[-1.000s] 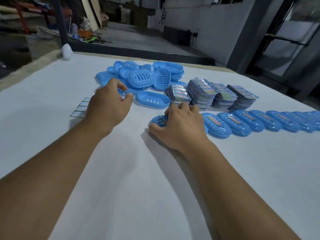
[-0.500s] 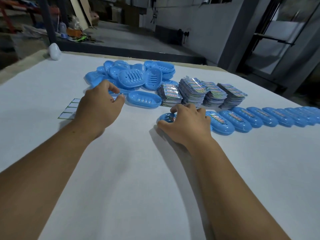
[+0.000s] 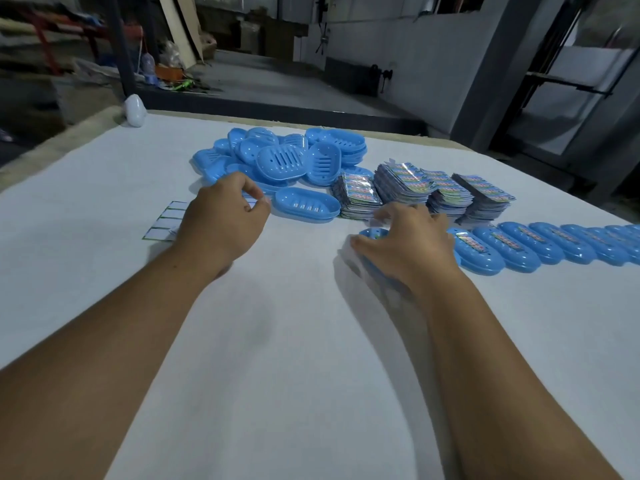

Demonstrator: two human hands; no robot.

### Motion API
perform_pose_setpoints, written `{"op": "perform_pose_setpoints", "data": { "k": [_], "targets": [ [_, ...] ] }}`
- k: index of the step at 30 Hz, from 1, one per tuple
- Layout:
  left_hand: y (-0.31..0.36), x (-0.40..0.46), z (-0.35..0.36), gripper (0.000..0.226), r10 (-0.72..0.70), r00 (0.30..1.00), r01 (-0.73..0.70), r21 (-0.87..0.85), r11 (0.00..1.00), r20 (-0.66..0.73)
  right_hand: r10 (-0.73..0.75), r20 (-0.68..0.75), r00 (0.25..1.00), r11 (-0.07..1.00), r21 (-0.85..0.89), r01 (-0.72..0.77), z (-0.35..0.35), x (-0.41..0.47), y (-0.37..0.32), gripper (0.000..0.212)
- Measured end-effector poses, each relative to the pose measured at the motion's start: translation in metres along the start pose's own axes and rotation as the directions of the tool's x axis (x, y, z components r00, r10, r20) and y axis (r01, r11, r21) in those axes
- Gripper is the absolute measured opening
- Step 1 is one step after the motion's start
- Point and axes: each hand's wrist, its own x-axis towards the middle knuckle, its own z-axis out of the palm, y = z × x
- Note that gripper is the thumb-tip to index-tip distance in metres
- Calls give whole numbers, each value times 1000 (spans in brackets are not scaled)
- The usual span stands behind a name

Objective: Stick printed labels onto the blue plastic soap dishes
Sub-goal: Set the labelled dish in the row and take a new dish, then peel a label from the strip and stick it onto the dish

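Observation:
A blue soap dish (image 3: 373, 233) lies at the left end of a row of labelled dishes (image 3: 519, 245). My right hand (image 3: 408, 247) covers it, thumb at its near left edge and fingers arched over its far side. My left hand (image 3: 221, 220) rests on a label sheet (image 3: 162, 220), with thumb and forefinger pinching a label at the sheet's right end. A pile of unlabelled blue dishes (image 3: 284, 161) lies beyond it, and one single dish (image 3: 306, 204) lies between my hands. Stacks of printed label sheets (image 3: 422, 192) stand just behind my right hand.
The white table (image 3: 277, 341) stretches toward me. A white bottle-like object (image 3: 135, 110) stands at its far left corner. The table's far edge drops to a dark floor with clutter and a grey wall behind.
Both hands stay about where they were. The fingers of my left hand have curled closer to the thumb over the label sheet. My right hand still covers the same dish.

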Motion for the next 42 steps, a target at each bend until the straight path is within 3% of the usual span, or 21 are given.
{"op": "perform_pose_setpoints", "data": {
  "k": [8,18,22,26,28,31,35,39,42],
  "targets": [
    [-2,-3,5,9,-3,999,1,49,999,39,-346,41,937,930,-118,348,11,23,-54,37],
    [-2,-1,7,4,46,999,-47,59,997,22,-393,98,914,903,-149,404,45,47,-85,18],
    [-2,0,9,42,209,978,-209,109,972,7,-468,14,883,882,-41,469,45,46,-76,15],
    [-1,-1,9,78,317,948,-317,97,944,16,-558,-88,825,775,299,556,41,49,-72,21],
    [0,-1,12,90,348,937,-350,64,935,44,-553,-128,823,736,388,555,39,50,-72,24],
    [3,-2,12,100,364,926,-366,3,931,100,-465,-97,880,730,519,444,38,52,-72,34],
    [5,-2,4,84,397,908,-388,-90,917,137,-360,11,933,739,614,277,37,55,-70,30],
    [3,-2,-3,68,324,923,-342,59,938,209,-381,100,919,758,602,249,42,55,-65,32],
    [2,-2,-6,64,274,921,-318,131,939,275,-445,131,886,763,573,298,43,54,-65,15]
  ]
}}
